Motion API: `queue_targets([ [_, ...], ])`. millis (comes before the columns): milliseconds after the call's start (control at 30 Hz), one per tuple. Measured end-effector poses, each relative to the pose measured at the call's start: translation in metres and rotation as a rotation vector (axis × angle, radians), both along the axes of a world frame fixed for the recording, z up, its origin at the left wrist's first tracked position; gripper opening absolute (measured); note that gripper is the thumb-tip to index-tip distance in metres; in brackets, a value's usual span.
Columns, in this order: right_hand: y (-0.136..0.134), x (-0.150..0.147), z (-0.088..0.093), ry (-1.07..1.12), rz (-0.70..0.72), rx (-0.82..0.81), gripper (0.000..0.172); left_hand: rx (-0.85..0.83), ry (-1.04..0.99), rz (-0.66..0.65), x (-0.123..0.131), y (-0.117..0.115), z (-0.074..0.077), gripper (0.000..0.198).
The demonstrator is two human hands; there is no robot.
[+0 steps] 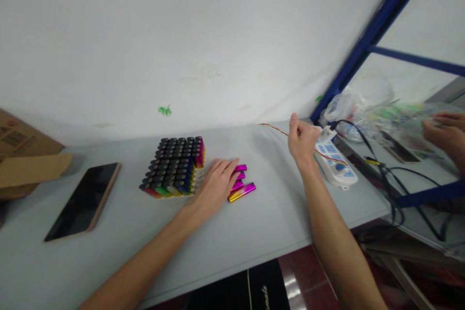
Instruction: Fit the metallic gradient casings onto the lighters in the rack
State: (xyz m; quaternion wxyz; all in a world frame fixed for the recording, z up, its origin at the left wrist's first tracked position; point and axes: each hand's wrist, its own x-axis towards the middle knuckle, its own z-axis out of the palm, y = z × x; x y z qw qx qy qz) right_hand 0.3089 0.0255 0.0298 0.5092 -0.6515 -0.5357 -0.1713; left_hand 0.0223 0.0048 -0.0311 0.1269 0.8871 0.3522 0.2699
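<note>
My left hand (218, 179) lies low over the table with its fingers stretched out and close together, touching or covering the near ends of several loose magenta-and-gold lighter-like tubes (242, 192). Just left of it stands a block of black-topped lighters (170, 164), with red, green, blue and magenta bodies, set in a pale tray (197, 179) whose bare slots show on the right side. My right hand (303, 139) is raised beside the power strip, its fingers curled and thumb pointing up. Whatever those fingers hold, if anything, is hidden.
A white power strip (336, 164) with plugs and a red-yellow wire (278, 129) lies at right. A phone (85, 202) and a cardboard box (27, 143) are at left. Beyond the blue frame (366, 43), another person's hands (446, 131) are near plastic bags (392, 118) and black cables (390, 193).
</note>
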Motion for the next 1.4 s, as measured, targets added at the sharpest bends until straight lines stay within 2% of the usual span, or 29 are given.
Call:
queue_targets([
  [233, -0.001, -0.004, 0.0, -0.008, 0.008, -0.013, 0.069, -0.159, -0.192, 0.004, 0.005, 0.01, -0.007, 0.027],
  [433, -0.001, -0.005, -0.001, -0.009, 0.026, -0.013, 0.069, -0.111, -0.329, 0.047, 0.003, 0.0, 0.009, 0.022],
  [500, -0.001, -0.006, -0.001, -0.007, 0.037, -0.002, 0.07, -0.163, -0.385, 0.055, 0.001, -0.006, 0.016, 0.022],
  [633, 0.0, -0.01, -0.003, -0.001, 0.048, -0.018, 0.071, -0.457, -0.621, 0.071, -0.001, -0.017, 0.027, 0.024],
  [733, 0.0, -0.014, -0.005, -0.007, 0.066, -0.025, 0.071, -0.773, -0.842, 0.104, 0.0, -0.022, 0.034, 0.036],
  [800, 0.0, -0.017, -0.006, -0.009, 0.08, -0.026, 0.071, -0.949, -0.913, 0.068, 0.0, -0.023, 0.039, 0.044],
  [900, 0.001, -0.02, -0.006, -0.012, 0.094, -0.038, 0.072, -1.078, -0.965, 0.011, -0.002, -0.023, 0.047, 0.051],
  [1100, 0.0, -0.023, -0.006, -0.017, 0.123, -0.058, 0.072, -1.226, -1.024, 0.042, -0.004, -0.022, 0.051, 0.051],
  [1267, 0.0, -0.025, -0.006, -0.026, 0.133, -0.063, 0.072, -1.209, -1.043, 0.12, -0.003, -0.021, 0.048, 0.044],
  [1400, 0.001, -0.025, -0.007, -0.02, 0.118, -0.069, 0.073, -1.195, -1.046, 0.126, -0.004, -0.022, 0.046, 0.048],
])
